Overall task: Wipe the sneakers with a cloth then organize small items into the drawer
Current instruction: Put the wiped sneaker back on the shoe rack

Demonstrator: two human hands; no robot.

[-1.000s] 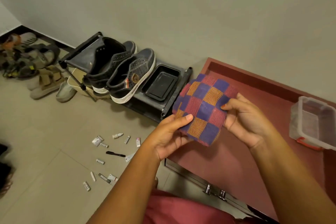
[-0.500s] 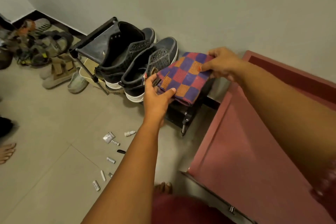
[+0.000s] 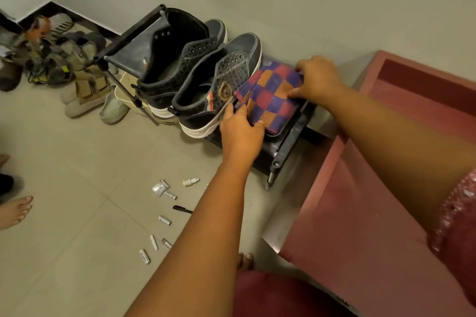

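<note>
Two dark high-top sneakers [image 3: 206, 80] with white soles stand side by side on a low black shoe rack [image 3: 286, 147]. A folded checked cloth [image 3: 270, 95] in purple, red and orange lies on the black tray beside the right sneaker. My left hand [image 3: 239, 131] pinches the cloth's near edge. My right hand [image 3: 316, 80] grips its far right edge. Several small items [image 3: 164, 219], little tubes, a dropper bottle and a black pen, lie scattered on the tiled floor below my left arm.
A dark red cabinet top [image 3: 373, 213] fills the right side. A heap of sandals and shoes [image 3: 64, 67] lies at the far left by the wall. Another person's bare foot [image 3: 15, 211] shows at the left edge.
Both hands carried the cloth from above the red cabinet leftward and down onto the rack's tray beside the sneakers. The view swung left with them.
</note>
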